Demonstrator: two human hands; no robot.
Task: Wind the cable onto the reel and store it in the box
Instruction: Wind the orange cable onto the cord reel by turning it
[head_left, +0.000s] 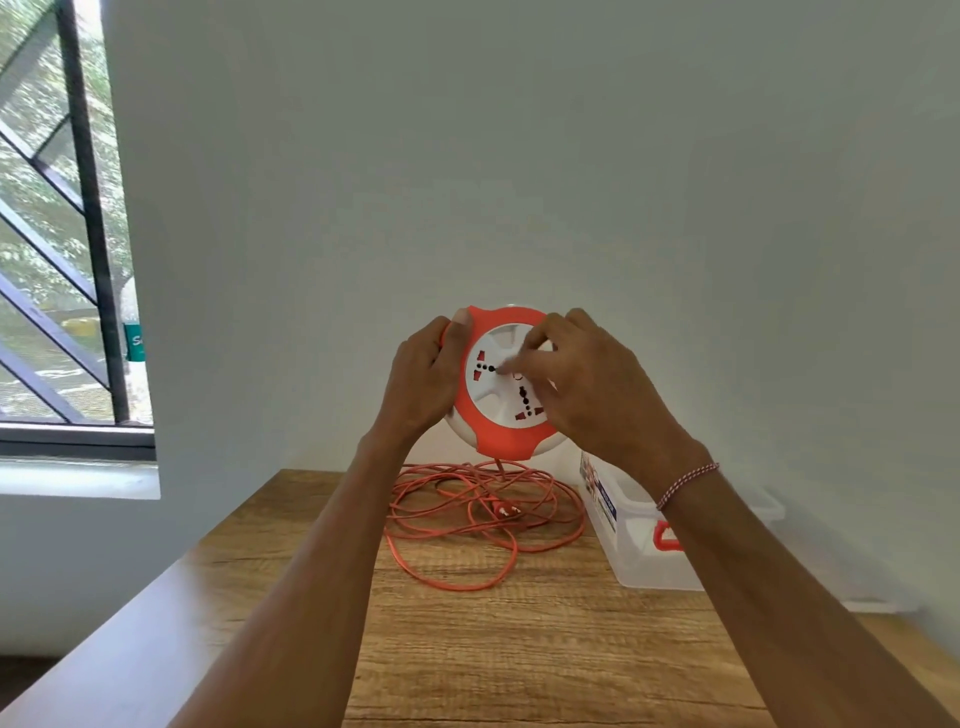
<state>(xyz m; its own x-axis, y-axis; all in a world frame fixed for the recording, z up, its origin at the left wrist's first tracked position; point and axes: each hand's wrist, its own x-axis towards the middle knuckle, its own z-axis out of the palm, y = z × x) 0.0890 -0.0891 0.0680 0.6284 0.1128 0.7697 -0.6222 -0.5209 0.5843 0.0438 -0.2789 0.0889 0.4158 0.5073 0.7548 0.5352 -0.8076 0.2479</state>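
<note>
Head view: a wooden worktop (519, 649) is set against a plain white wall, with a barred window (62, 234) at the left. The reel (498, 405) is held upright above it, gripped at its rim by the left hand (423, 382); its hub is pinched by the right hand (587, 384). Loose orange cable (467, 525) is piled on the wood beside a clear box (639, 540).

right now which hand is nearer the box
Right. The right hand is on the reel's face, directly above the box. The left hand grips the reel's far edge, further from the box.
</note>
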